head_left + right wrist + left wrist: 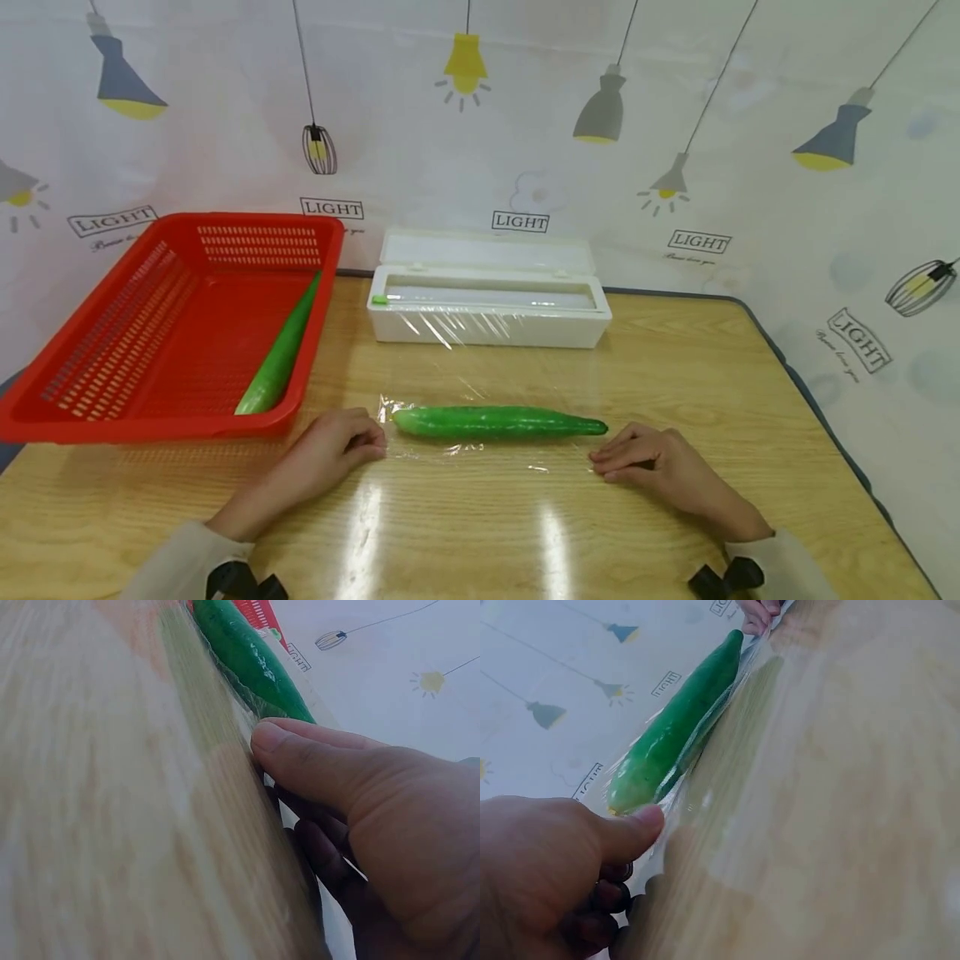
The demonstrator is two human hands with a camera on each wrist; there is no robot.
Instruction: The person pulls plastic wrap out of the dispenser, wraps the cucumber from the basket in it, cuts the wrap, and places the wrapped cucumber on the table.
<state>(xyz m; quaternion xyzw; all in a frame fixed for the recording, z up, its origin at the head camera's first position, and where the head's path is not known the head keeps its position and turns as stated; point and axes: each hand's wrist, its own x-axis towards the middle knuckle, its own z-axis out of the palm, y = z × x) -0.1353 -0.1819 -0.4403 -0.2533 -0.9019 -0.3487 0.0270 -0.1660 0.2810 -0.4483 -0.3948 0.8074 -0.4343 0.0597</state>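
Observation:
A green cucumber (495,422) lies crosswise on a sheet of clear cling film (465,379) in the head view. The film runs from the white dispenser box (487,325) behind it toward me. My left hand (333,450) pinches the film's near left corner, just off the cucumber's pale end. At the darker, narrow end, my right hand (660,467) pinches the near right corner between thumb and fingers. Both wrist views show film stretched along the cucumber (679,727), with the left thumb (634,832) and right thumb (300,761) close to it.
To the left stands a red plastic basket (217,429) with another cucumber (281,350) inside. The dispenser's lid (487,250) is raised, and a small green slider (380,300) sits at its left end. A lamp-patterned wall covering (420,167) borders the wooden table (450,533).

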